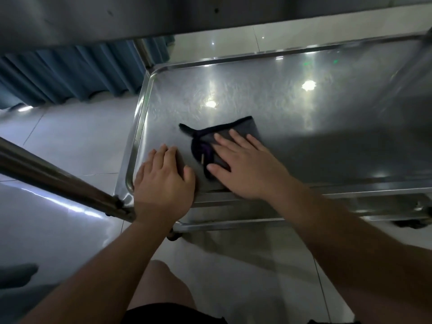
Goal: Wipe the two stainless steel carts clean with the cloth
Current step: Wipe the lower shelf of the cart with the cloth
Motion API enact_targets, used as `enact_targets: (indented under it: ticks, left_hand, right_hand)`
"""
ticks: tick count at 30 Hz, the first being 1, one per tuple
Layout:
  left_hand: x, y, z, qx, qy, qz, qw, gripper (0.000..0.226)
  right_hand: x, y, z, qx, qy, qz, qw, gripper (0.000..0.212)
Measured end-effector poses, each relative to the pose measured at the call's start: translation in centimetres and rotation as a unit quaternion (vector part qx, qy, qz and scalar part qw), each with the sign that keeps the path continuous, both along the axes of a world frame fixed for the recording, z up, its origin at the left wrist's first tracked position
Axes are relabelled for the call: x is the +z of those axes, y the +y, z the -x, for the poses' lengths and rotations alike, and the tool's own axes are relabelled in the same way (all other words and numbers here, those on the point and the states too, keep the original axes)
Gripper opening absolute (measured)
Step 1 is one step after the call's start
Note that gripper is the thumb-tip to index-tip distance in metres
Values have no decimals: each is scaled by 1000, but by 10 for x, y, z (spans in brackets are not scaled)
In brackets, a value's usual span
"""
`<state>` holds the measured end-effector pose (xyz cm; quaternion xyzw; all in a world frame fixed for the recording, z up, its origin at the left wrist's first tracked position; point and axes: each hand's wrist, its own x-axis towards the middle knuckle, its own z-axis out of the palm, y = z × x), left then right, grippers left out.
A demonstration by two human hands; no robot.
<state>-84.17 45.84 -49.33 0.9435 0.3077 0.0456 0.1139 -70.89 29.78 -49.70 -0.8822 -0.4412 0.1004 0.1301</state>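
Below, right hand (245,164) flat on dark cloth (236,128), left hand (163,181) on cart shelf (327,118)

A stainless steel cart shelf (315,127) with a raised rim carries a dark grey cloth (236,134) near its front left corner, with the right hand (245,169) flat on the cloth and the left hand (163,181) resting just beside it on the bare metal.

floor: pale glossy tiles (70,141) catching light | upper left: blue pleated curtain (58,76) hanging down to the tiles
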Motion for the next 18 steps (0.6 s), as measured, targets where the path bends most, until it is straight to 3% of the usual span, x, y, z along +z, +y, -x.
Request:
enact_targets:
  ticks: [14,18]
  left_hand:
    - [1,1,-5,-6,-9,-16,1000,60]
    - [6,-1,-4,12,3,-20,1000,56]
  right_hand:
    - [6,-6,-17,34,21,2,999,72]
    - [12,-27,-12,73,37,23,996,83]
